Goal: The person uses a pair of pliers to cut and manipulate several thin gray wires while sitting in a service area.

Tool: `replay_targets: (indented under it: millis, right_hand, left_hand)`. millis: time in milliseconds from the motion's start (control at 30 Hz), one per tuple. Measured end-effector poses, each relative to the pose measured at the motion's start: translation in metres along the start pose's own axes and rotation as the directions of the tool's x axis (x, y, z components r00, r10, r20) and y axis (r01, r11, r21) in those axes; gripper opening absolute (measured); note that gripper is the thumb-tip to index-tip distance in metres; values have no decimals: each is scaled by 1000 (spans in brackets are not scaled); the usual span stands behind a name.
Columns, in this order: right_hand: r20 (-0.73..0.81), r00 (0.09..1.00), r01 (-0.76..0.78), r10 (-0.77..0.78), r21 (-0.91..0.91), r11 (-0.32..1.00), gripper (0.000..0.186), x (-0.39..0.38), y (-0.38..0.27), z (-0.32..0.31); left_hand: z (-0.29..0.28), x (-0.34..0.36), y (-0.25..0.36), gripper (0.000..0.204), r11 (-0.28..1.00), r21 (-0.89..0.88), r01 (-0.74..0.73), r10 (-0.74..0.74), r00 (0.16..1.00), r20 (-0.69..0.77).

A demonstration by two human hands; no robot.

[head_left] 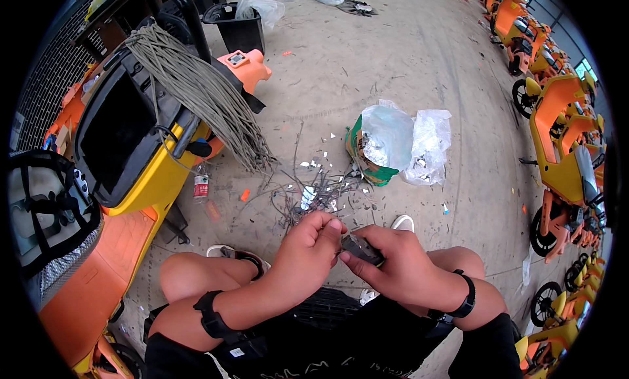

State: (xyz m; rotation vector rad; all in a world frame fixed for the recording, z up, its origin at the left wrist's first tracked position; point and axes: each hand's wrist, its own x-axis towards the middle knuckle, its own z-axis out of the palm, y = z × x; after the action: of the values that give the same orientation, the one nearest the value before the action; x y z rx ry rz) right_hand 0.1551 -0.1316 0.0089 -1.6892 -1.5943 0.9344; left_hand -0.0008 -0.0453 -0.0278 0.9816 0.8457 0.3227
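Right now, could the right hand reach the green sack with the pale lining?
Probably, with a forward lean: nothing tall seems to stand between the right hand and the green sack. However, that hand grips a small dark part, so it looks occupied.

part point(363, 249): dark grey | scooters point(550, 133): orange, yellow | rope point(187, 84): grey (wristbands point(209, 311): black)
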Motion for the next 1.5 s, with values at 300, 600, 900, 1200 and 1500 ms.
replay_targets:
  millis: [300, 600, 900, 1200, 1500]
  right_hand:
    - [402, 889, -441, 221, 615, 654, 15, 1, 3, -3]
    - [520, 849, -524, 91, 851, 33, 20, 0, 11, -5]
    - [431, 902, -425, 39, 899, -105, 22, -6, 20, -20]
    - [421, 904, -397, -72, 890, 223, 17, -16, 10, -28]
    - [362, 928, -215, -85, 709, 671, 6, -12, 17, -29]
  left_hand:
    - [-1, 0, -3, 22, 999, 47, -19, 16, 998, 66]
    - [-2, -2, 2, 21, 998, 14, 60, -62, 994, 93]
    - [-15, -6, 21, 19, 983, -151, 108, -106, 994, 18]
    - [-18, -5, 19, 29, 940, -228, 253, -202, 953, 225]
    - [-12, -16, 23, 29, 908, -183, 377, -200, 775, 600]
